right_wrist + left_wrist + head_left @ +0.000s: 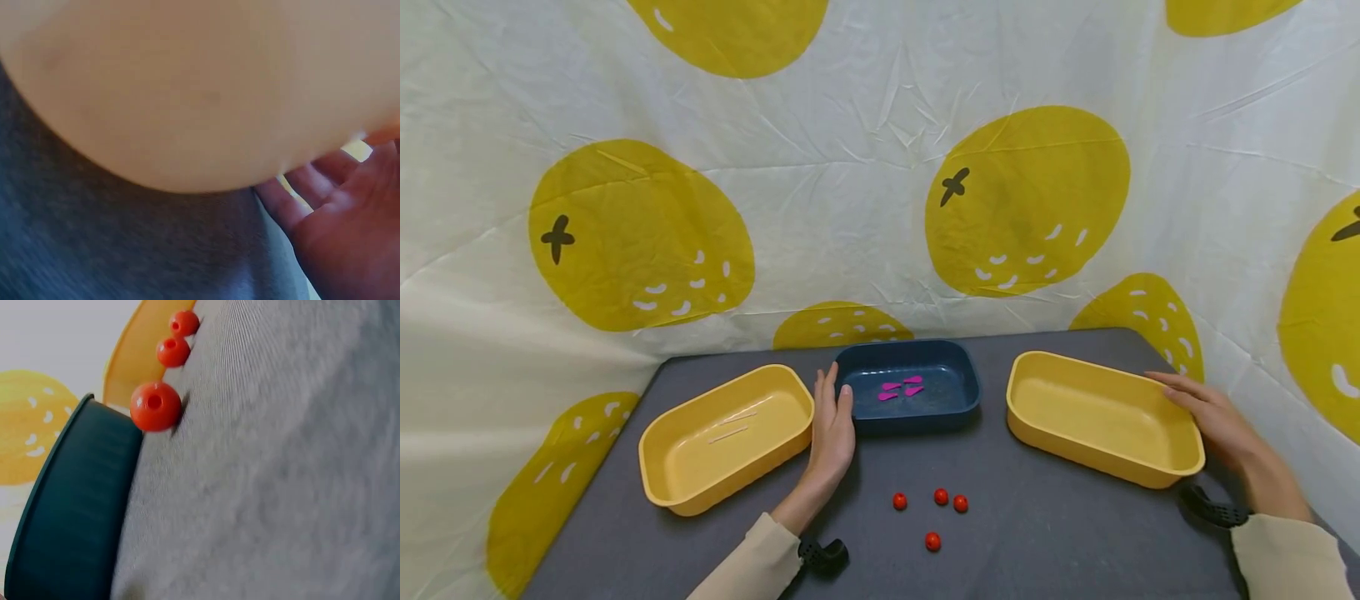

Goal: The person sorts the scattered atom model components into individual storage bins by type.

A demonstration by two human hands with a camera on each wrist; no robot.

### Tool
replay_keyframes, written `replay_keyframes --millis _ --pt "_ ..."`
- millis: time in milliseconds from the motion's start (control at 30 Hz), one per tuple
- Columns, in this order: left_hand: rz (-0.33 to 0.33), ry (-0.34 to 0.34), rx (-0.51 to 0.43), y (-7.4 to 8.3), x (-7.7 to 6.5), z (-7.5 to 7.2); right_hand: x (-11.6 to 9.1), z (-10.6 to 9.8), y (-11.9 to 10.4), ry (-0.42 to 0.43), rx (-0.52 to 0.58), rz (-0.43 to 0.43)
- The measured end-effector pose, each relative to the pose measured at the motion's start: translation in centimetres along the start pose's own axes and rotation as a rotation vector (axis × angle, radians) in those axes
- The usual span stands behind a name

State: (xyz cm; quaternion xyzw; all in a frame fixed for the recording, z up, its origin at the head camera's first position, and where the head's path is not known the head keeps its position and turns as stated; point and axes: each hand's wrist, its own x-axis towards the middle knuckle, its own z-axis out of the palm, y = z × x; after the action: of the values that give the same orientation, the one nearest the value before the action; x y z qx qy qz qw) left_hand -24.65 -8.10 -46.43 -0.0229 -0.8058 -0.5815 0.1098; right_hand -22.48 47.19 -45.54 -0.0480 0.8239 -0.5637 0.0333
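Observation:
My left hand [832,429] stands on edge, fingers straight, between the left yellow tray [658,492] and the dark blue tray [917,423]. At the far right, my right hand [1221,421] lies along the outer end of the right yellow tray [1075,446], its thumb near the rim. In the right wrist view, the fingers [284,203] reach against that tray's wall [187,125]. Several small pink teardrop-shaped pieces [913,390] lie in the blue tray. Two thin white sticks [728,434] lie in the left yellow tray.
Several red beads with holes [932,542] lie on the dark grey cloth-covered table [1037,542], in front of the blue tray. A white curtain with yellow fruit prints [850,233] hangs behind and beside the table.

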Motion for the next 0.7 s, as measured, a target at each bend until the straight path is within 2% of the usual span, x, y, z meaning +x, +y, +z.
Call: replay_keyframes --millis 200,400,567,700 --pt "0.038 0.013 -0.006 0.4 -0.3 0.2 0.7 0.6 0.4 -0.052 0.162 -0.050" --pt "0.126 0.013 -0.016 1.0 -0.5 -0.1 0.6 0.7 0.7 -0.107 0.230 -0.109" --pt "0.163 0.004 0.011 1.9 -0.6 -0.3 0.6 0.6 0.9 -0.116 0.225 -0.114" --pt "0.186 -0.005 0.011 3.0 -0.8 -0.7 0.6 0.4 1.1 -0.179 0.319 -0.117"
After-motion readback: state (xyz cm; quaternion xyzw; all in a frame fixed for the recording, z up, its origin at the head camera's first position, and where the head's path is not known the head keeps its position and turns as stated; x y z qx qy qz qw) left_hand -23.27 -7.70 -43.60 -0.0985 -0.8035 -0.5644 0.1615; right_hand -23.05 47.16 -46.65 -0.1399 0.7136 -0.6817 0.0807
